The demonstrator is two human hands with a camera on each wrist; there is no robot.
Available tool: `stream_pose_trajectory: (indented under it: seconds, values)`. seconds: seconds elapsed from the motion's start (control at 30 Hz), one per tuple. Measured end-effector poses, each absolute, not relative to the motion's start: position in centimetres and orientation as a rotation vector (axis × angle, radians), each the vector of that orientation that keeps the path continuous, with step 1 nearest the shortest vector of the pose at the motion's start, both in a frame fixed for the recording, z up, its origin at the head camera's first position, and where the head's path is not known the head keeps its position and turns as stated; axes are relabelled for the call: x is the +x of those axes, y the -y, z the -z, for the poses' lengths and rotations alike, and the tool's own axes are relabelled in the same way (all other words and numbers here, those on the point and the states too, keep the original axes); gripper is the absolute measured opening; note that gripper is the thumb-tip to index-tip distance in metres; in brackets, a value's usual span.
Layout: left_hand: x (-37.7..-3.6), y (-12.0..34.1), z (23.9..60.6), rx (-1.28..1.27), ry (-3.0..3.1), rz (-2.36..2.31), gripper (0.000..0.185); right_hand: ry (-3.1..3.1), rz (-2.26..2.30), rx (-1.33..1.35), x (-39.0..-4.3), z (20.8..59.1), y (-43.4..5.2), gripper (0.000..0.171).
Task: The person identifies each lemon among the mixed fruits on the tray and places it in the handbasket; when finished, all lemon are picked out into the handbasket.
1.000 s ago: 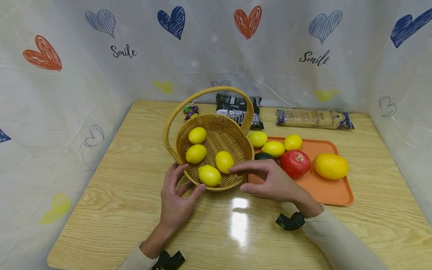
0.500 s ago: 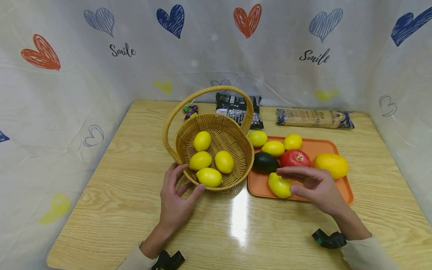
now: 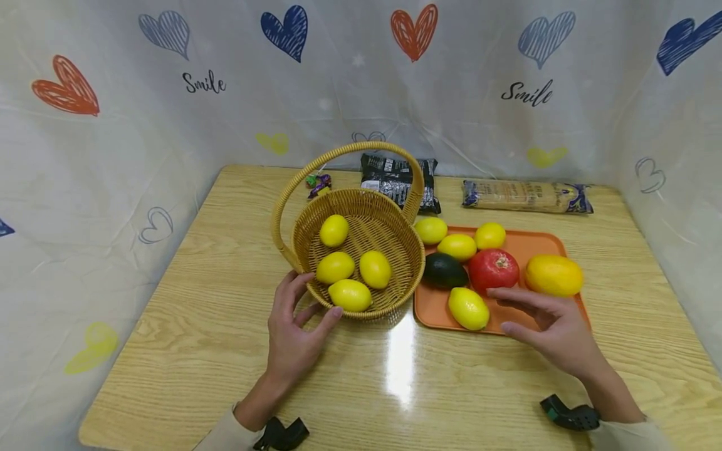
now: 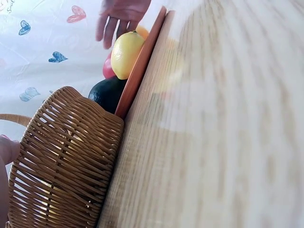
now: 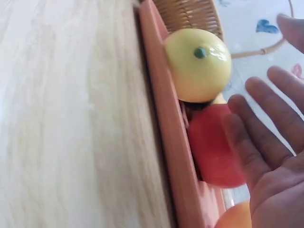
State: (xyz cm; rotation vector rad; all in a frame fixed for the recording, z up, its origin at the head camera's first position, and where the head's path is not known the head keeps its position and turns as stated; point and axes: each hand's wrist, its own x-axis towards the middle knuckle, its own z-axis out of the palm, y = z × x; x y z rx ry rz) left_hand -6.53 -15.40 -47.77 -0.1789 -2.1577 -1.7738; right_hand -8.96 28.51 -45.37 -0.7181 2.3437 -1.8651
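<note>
Steadying the wicker basket (image 3: pixel 361 213) of four lemons (image 3: pixel 351 294), my left hand (image 3: pixel 293 329) cups its rim; my right hand (image 3: pixel 555 326) hovers open, empty, over the orange tray's (image 3: pixel 555 241) near edge.

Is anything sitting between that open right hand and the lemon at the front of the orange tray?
Nothing visible. The right hand hovers open beside the lemon on the tray, with only bare tray between them. The pomegranate lies behind that gap, not in it.
</note>
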Motion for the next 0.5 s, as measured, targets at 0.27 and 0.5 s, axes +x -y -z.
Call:
stream_pose_trajectory:
  seconds: [0.27, 0.5]
  values:
    - [-6.5, 15.3, 47.7, -0.172, 2.153, 1.775, 0.071, -2.548, 1.635, -0.642, -8.9, 46.5, -27.0, 0.056]
    - [-6.5, 15.4, 47.5, -0.19, 2.149, 1.788, 0.069, -2.619, 1.586, -0.636, -9.0, 47.1, -25.8, 0.059]
